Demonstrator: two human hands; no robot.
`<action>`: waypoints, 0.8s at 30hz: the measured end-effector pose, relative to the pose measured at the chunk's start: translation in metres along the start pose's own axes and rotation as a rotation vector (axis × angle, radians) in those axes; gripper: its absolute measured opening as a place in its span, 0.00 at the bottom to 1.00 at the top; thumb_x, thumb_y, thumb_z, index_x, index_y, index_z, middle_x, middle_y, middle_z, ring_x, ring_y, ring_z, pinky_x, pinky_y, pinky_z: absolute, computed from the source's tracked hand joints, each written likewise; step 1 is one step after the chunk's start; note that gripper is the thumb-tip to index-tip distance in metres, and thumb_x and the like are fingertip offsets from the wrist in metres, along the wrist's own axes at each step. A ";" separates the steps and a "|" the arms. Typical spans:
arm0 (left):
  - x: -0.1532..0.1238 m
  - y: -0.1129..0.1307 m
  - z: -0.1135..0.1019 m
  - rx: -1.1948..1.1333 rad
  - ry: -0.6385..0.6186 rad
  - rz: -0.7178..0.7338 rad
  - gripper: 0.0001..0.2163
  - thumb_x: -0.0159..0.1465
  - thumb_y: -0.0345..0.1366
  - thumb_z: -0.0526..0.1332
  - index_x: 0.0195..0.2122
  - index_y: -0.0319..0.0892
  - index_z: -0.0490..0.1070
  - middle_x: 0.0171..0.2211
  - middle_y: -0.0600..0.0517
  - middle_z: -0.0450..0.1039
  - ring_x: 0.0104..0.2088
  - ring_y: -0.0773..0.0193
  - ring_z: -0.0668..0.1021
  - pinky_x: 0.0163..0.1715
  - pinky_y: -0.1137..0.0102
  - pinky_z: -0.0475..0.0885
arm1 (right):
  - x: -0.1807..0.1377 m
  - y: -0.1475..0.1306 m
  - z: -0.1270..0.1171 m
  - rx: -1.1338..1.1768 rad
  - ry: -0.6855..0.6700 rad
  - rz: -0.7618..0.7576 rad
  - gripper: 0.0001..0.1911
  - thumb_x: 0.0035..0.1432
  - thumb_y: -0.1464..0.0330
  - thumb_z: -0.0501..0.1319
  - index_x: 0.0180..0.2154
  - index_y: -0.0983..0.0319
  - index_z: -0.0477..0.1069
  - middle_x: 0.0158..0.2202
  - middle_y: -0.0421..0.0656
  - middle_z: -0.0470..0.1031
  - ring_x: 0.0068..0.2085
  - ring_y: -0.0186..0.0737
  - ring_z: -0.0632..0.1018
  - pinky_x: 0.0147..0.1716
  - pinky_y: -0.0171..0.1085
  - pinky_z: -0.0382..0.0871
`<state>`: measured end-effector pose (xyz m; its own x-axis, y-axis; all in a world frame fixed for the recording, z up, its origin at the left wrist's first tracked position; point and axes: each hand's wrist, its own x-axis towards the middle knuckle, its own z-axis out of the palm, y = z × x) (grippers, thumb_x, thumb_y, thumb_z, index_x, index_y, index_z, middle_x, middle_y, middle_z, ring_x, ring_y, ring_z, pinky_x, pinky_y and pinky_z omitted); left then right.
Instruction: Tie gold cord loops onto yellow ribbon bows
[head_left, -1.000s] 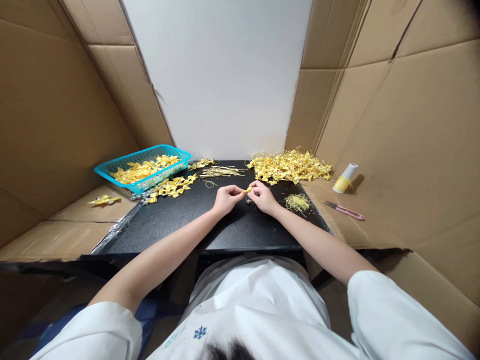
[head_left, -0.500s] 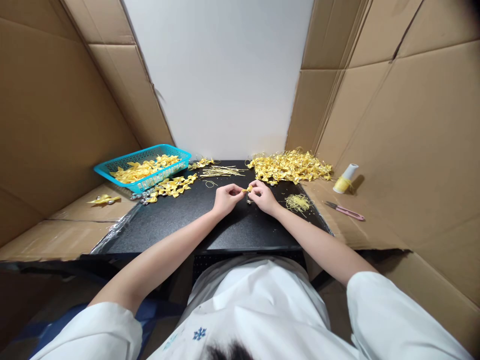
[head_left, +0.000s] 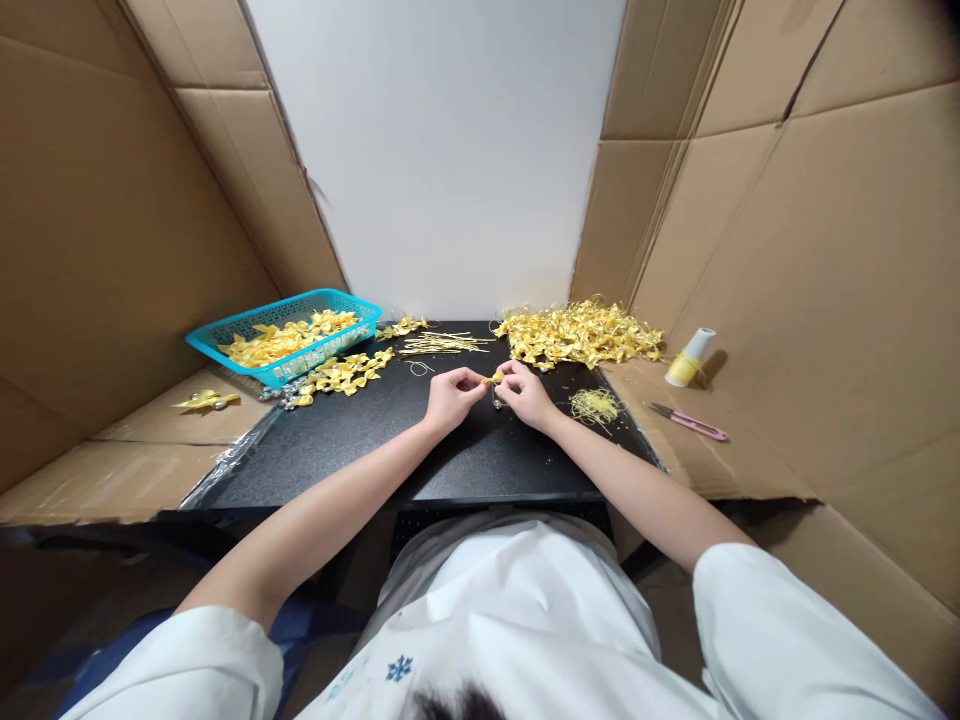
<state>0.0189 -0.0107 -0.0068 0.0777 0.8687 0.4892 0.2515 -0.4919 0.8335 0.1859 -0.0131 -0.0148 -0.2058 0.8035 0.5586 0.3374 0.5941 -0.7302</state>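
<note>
At mid-table, just short of the far edge: left hand [head_left: 450, 397] and right hand [head_left: 529, 395] meet fingertip to fingertip over the black tabletop [head_left: 360, 455]. Both hands are closed in a pinch on one small yellow ribbon piece [head_left: 495, 378]. The piece sits between the two sets of fingertips, raised just above the surface, and its exact shape is too small to make out.

Surroundings:
- Far right: heap of yellow ribbon bows [head_left: 577, 335], near the right hand and apart from it.
- Right of the right wrist: small tangle of yellow thread [head_left: 595, 405], close by.
- Far centre: bundle of thin yellow strips [head_left: 442, 343], just beyond the left hand.
- Left: loose bows [head_left: 345, 372] lying against a teal basket [head_left: 285, 335] that holds more. The basket overhangs the table's left edge.
- Off the table on the right cardboard flap: thread spool [head_left: 690, 358] and pink snips [head_left: 690, 422].

Open room: bare black surface in front of and to the left of the hands, up to the near edge. Cardboard walls close in on both sides.
</note>
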 end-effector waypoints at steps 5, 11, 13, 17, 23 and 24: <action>0.000 -0.001 0.000 -0.001 0.005 -0.009 0.08 0.49 0.40 0.68 0.24 0.40 0.78 0.18 0.54 0.72 0.19 0.70 0.65 0.21 0.73 0.59 | 0.000 0.001 0.000 0.007 0.003 -0.005 0.13 0.52 0.71 0.58 0.16 0.61 0.64 0.37 0.42 0.69 0.40 0.39 0.70 0.47 0.44 0.65; 0.001 -0.004 0.000 0.013 0.002 -0.006 0.07 0.49 0.39 0.67 0.24 0.40 0.78 0.19 0.54 0.72 0.20 0.70 0.66 0.22 0.73 0.59 | 0.000 0.003 0.001 -0.001 0.002 0.002 0.13 0.52 0.71 0.59 0.16 0.61 0.65 0.37 0.42 0.69 0.39 0.39 0.70 0.47 0.44 0.65; 0.001 -0.003 0.000 0.023 0.001 -0.002 0.07 0.49 0.39 0.67 0.24 0.40 0.78 0.19 0.54 0.72 0.20 0.70 0.66 0.22 0.72 0.60 | 0.000 0.003 0.001 -0.004 -0.003 0.001 0.14 0.52 0.71 0.59 0.16 0.61 0.64 0.37 0.42 0.69 0.39 0.38 0.70 0.46 0.43 0.65; 0.000 0.000 -0.001 0.055 -0.010 0.010 0.06 0.50 0.38 0.67 0.24 0.41 0.78 0.19 0.54 0.72 0.20 0.69 0.66 0.22 0.72 0.61 | 0.000 0.004 0.002 -0.004 -0.013 -0.001 0.14 0.52 0.70 0.58 0.16 0.61 0.63 0.37 0.43 0.69 0.39 0.38 0.70 0.44 0.41 0.65; -0.001 -0.001 -0.002 0.149 -0.015 0.119 0.03 0.51 0.34 0.66 0.24 0.42 0.78 0.21 0.53 0.74 0.22 0.67 0.69 0.25 0.71 0.64 | 0.000 0.006 0.004 0.006 -0.015 -0.008 0.14 0.52 0.72 0.58 0.16 0.61 0.61 0.36 0.42 0.67 0.39 0.38 0.70 0.42 0.39 0.65; -0.001 -0.002 -0.002 0.167 -0.015 0.144 0.03 0.51 0.33 0.65 0.24 0.42 0.78 0.21 0.53 0.75 0.22 0.67 0.70 0.26 0.71 0.65 | 0.000 0.007 0.005 -0.001 -0.013 -0.010 0.14 0.53 0.72 0.58 0.17 0.61 0.61 0.36 0.42 0.67 0.40 0.38 0.70 0.42 0.39 0.65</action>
<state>0.0161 -0.0104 -0.0082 0.1387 0.7915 0.5952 0.3930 -0.5957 0.7005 0.1838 -0.0089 -0.0216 -0.2213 0.7977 0.5610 0.3359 0.6024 -0.7241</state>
